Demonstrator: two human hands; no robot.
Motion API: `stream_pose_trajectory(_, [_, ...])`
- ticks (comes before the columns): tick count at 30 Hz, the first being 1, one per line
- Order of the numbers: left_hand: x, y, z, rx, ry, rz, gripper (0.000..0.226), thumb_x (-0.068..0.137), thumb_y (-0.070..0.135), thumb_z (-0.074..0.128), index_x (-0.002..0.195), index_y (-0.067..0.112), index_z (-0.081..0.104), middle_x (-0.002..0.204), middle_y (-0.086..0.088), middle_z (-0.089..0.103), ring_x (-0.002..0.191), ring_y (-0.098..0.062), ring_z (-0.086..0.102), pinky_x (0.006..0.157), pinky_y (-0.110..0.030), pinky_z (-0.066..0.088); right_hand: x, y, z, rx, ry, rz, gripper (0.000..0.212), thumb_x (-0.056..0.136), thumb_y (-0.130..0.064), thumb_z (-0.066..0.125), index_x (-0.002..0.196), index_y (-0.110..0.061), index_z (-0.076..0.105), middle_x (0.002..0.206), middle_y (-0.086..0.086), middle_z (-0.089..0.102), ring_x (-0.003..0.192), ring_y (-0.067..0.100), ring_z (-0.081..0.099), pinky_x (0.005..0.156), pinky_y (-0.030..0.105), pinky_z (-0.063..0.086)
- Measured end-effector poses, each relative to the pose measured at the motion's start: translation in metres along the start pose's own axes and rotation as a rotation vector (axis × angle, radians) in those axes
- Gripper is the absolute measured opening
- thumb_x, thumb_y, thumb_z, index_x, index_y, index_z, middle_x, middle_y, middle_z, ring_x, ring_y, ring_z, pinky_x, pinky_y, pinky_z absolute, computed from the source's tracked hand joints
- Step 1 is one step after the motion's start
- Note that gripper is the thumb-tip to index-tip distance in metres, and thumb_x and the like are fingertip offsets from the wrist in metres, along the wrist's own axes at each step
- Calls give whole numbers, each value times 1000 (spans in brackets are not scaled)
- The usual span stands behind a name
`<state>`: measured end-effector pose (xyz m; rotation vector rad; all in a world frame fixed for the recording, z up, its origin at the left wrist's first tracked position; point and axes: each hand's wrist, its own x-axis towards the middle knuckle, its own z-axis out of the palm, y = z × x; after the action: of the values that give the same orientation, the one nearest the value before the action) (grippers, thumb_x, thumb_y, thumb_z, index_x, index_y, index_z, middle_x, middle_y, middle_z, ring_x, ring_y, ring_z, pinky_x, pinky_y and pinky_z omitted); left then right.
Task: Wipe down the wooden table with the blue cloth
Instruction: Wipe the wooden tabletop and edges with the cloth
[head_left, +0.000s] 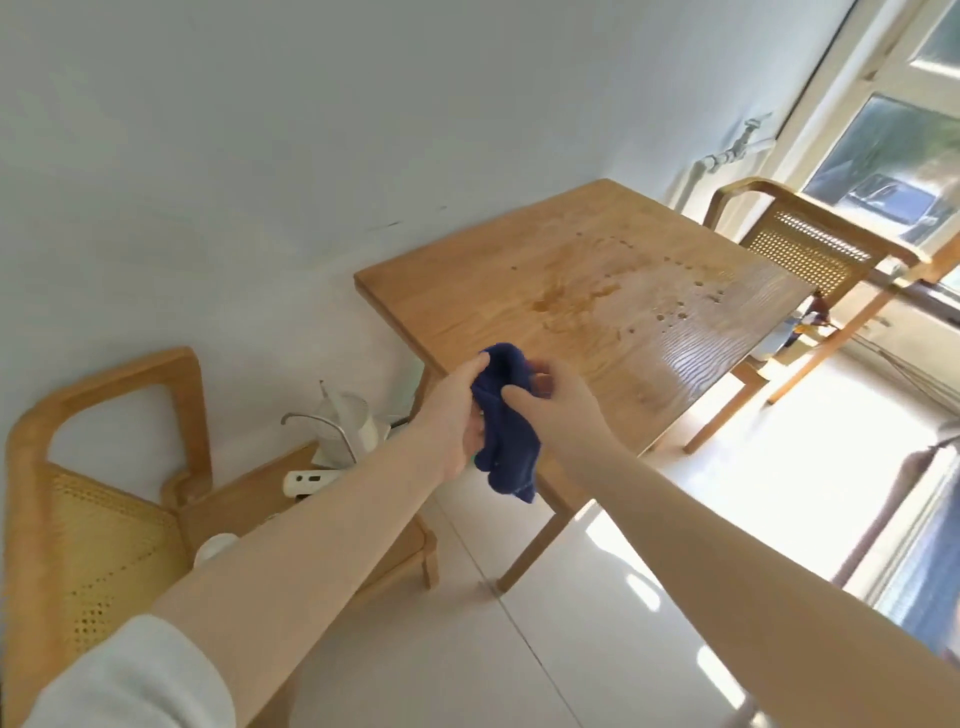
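Scene brightly lit by daylight from window (878, 171) at right — floor (779, 441) below it blown out to white. Strong glare seen on table (691, 358) near edge. Wide-angle tilt and bending noticed at edges, right border smeared.

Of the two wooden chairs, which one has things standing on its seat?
The chair at left, beside the wall: a power strip and a white jug stand on it. The chair by the window shows none.
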<state>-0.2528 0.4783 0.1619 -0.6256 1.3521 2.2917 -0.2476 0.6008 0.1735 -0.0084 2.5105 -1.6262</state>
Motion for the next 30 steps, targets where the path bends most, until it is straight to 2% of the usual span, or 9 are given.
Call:
stream_pose_trajectory(3, [13,-8,24,144,69,103,50,81,42,64,124,18,53,113,-9,65,99,-28,64,81,-37,50,-9,16,-11,-179,-233,-274,37,82,-15,53,119,-14,51,103,4,63,89,14,59,73,20,47])
stream_pose_trajectory(5, [22,-11,33,248,152,218,35,89,26,59,124,24,50,118,-6,61,104,-25,61,92,-45,50,3,41,-15,-406,-241,-396,58,77,-36,46,132,-18,45,134,5,50,122,22,47,98,34,40])
stream_pose_trajectory(8, [32,-8,45,251,90,284,28,95,19,51,122,25,52,118,-3,63,106,-21,61,93,-45,50,20,58,-25,-402,-122,-249,77,76,-54,46,145,-34,20,157,-3,7,143,12,-3,116,45,12])
stream_pose_trajectory(10, [39,-2,53,203,-24,275,31,97,18,48,127,24,51,120,-3,63,108,-21,62,91,-43,51,33,61,-29,-253,-122,-261,85,73,-60,49,146,-33,13,157,-3,4,142,7,-9,117,43,12])
stream_pose_trajectory(13, [59,13,58,254,-243,255,35,99,23,43,134,26,47,121,-4,64,103,-21,65,81,-36,54,60,60,-34,1,-93,-259,77,80,-45,61,141,-46,15,154,-3,20,141,16,24,108,37,35])
stream_pose_trajectory(16, [91,34,60,458,-378,260,42,100,31,37,141,26,38,123,-17,57,104,-23,58,84,-49,46,93,54,-39,240,-4,-195,57,90,-20,59,123,-58,32,109,7,64,87,21,67,77,45,56])
stream_pose_trajectory(19, [129,58,58,592,-379,249,47,97,39,41,142,31,35,137,-10,50,123,-21,45,104,-47,36,131,34,-41,301,24,-113,52,95,-11,50,110,-59,37,93,0,67,78,18,68,72,40,56])
stream_pose_trajectory(24, [196,107,24,1073,-126,484,39,98,37,38,136,31,46,134,9,50,124,-9,46,101,-24,35,206,12,-36,353,-99,140,34,100,-14,37,100,-47,47,111,20,57,89,38,58,78,49,50])
stream_pose_trajectory(30, [267,116,-71,1437,237,282,61,96,37,43,148,13,21,156,-7,13,142,-23,17,116,-33,15,281,31,-4,236,-59,275,48,98,-8,37,134,-39,38,117,4,60,82,18,61,64,34,52])
